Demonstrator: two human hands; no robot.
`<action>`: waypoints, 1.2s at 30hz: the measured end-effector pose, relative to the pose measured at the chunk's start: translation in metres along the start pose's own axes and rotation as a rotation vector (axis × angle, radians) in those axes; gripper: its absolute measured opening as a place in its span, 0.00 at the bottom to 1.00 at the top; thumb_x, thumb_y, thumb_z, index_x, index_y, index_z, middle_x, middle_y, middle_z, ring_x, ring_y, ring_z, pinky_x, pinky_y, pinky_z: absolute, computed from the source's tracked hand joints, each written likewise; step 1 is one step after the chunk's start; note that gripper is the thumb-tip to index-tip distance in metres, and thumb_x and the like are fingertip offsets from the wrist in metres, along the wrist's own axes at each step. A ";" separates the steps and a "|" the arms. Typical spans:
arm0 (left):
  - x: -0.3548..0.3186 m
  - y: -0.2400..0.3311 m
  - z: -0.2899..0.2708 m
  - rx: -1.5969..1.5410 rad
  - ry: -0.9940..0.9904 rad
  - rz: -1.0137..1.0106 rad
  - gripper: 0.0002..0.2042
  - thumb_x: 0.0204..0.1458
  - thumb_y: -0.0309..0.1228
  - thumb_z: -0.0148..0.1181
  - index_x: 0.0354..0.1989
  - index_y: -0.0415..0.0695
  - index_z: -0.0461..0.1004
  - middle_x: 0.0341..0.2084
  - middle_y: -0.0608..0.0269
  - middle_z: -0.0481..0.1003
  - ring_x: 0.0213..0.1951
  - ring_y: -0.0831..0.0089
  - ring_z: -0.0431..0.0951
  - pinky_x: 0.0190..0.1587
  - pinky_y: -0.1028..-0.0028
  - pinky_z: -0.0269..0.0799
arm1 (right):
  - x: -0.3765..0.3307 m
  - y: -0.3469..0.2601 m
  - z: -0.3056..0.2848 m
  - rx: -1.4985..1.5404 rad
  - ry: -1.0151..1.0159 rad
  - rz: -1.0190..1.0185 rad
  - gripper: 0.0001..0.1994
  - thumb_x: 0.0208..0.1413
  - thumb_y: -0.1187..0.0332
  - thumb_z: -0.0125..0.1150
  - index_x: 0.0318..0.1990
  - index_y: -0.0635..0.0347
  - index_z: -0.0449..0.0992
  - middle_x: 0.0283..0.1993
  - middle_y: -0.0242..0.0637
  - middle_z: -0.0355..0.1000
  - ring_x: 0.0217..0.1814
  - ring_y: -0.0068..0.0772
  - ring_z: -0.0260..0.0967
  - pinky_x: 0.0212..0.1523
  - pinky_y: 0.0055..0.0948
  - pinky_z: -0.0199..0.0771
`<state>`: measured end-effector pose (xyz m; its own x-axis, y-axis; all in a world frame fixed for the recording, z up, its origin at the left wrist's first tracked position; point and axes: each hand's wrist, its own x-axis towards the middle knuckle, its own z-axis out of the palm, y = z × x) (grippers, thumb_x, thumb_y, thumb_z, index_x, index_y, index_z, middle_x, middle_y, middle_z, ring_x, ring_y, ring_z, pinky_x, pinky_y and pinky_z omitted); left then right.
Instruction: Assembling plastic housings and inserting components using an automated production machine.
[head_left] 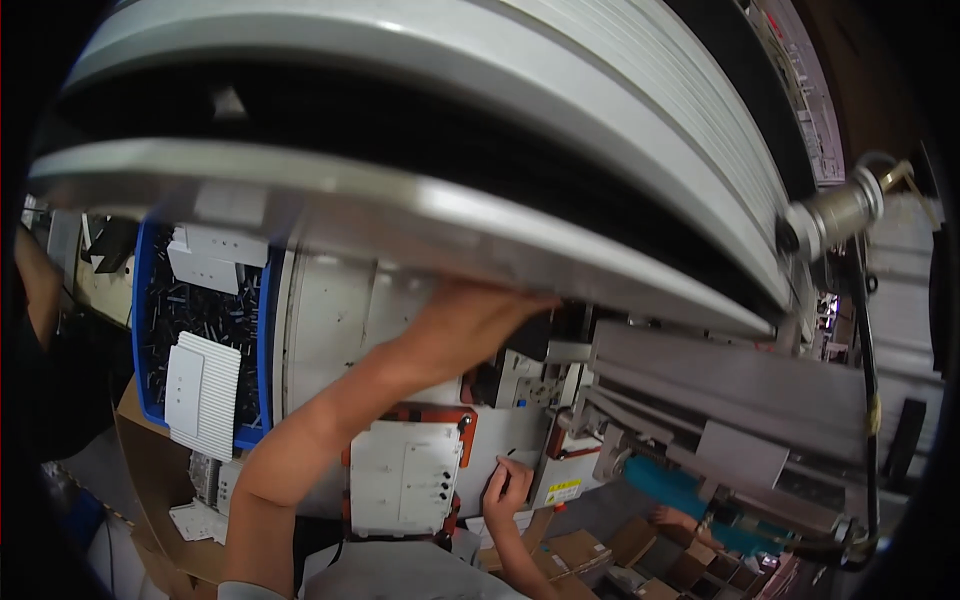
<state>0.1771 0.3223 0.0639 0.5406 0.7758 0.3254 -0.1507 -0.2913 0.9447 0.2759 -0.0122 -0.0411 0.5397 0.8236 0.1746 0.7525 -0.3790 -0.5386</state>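
**Hands at the white panel under the machine overhang**

Hands are seen well apart at a pale grey machine face (330, 320). The left hand (470, 320) is reached up and forward, its fingers slipped beneath the big curved overhang (480, 240); whether anything is gripped there cannot be told, since the fingertips are hidden in shadow. The right hand (508, 482) is held lower and nearer the body, its fingers pinched together on what looks like a thin dark tool or pen, too small to name, pressed against the white surface just right of the white perforated panel (405, 478). That panel is set in an orange frame (430, 412) directly below the left forearm and just left of the right hand.

Far left of both hands a blue bin (262, 330) of small dark parts is seen, with a ribbed white plate (205, 392) lying on top. Brown cardboard boxes (585, 550) lie below the right hand.

By judgement, the work is best done with the upper hand kept steady as a brace while the lower fingers are moved slowly, the pinch kept firm so that the thin item is not dropped into the boxes beneath.
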 end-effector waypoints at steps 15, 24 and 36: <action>-0.098 0.005 -0.050 -0.671 0.536 -0.311 0.13 0.62 0.35 0.48 0.44 0.37 0.69 0.45 0.48 0.73 0.46 0.66 0.75 0.54 0.70 0.68 | -0.002 0.003 -0.003 0.066 0.034 -0.055 0.07 0.55 0.80 0.52 0.40 0.65 0.74 0.37 0.46 0.68 0.38 0.44 0.66 0.40 0.34 0.67; -0.177 0.013 -0.042 -0.732 0.823 -0.188 0.13 0.62 0.35 0.47 0.44 0.35 0.69 0.42 0.49 0.73 0.43 0.68 0.75 0.51 0.71 0.68 | -0.006 0.004 -0.002 0.102 -0.027 -0.065 0.07 0.59 0.75 0.50 0.41 0.65 0.74 0.39 0.40 0.67 0.39 0.32 0.65 0.41 0.26 0.64; -0.391 0.004 0.018 -0.701 1.200 -0.176 0.14 0.64 0.43 0.39 0.35 0.43 0.59 0.18 0.66 0.66 0.15 0.79 0.68 0.15 0.83 0.57 | -0.023 0.032 0.003 0.256 -0.108 0.032 0.10 0.63 0.70 0.47 0.47 0.67 0.68 0.43 0.33 0.65 0.44 0.21 0.62 0.47 0.22 0.62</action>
<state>-0.0202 0.0083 -0.0605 -0.3794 0.8759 -0.2980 -0.7250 -0.0813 0.6840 0.2862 -0.0422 -0.0643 0.5078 0.8585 0.0722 0.6087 -0.2982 -0.7352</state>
